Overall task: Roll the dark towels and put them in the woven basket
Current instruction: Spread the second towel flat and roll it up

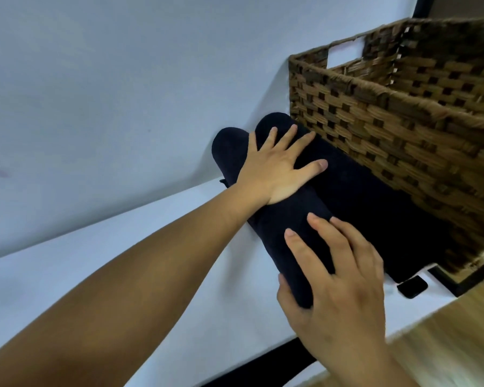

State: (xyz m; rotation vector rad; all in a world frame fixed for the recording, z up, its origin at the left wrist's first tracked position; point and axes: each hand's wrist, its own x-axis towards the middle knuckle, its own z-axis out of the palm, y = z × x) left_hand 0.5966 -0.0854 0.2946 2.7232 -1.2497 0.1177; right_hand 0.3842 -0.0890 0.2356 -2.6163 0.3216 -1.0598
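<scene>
A dark navy towel (361,196) lies on the white table (95,261), partly rolled into a long roll (288,227), its flat part reaching the foot of the woven basket (389,127). A second dark roll (227,152) lies behind it by the wall. My left hand (277,166) presses flat on the far end of the roll with fingers spread. My right hand (338,275) holds the near end, fingers on top and thumb under the end.
The brown woven basket stands at the right, tilted in view, its inside not visible. A pale wall (123,79) runs behind the table. A small dark tag (412,286) lies at the towel's near corner. Wooden floor (444,344) shows past the table edge.
</scene>
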